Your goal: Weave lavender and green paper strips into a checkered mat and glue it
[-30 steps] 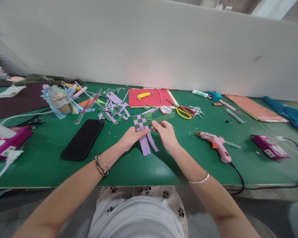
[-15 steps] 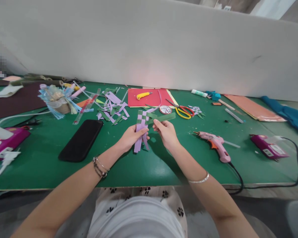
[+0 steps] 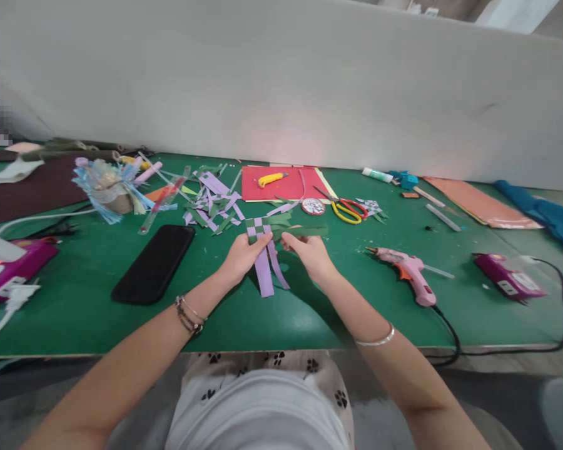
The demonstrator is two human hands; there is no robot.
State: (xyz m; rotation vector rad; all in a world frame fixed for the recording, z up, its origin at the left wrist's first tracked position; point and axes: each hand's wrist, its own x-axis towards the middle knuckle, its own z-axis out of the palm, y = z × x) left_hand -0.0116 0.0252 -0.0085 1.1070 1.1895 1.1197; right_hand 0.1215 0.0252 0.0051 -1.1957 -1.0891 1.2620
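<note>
My left hand is closed on a small woven piece of purple and green paper strips, its thumb lying across the front. Loose purple ends hang down toward me, while the checkered part is at the top. A green paper strip stretches off to the right from the weave. My right hand pinches this strip between thumb and fingers, close to the woven edge. Both hands are just above the green table. Some of the fingers are hidden behind the paper.
Beyond my hands lie purple and green scraps, a red sheet with a yellow cutter, a round pin case and scissors. A black phone is at left. A pink glue gun and purple power strip stand right.
The woven piece turned edge-on half a second ago and now faces me again, slightly left of where it was. My right hand has moved left along the green strip, closer to the weave.
</note>
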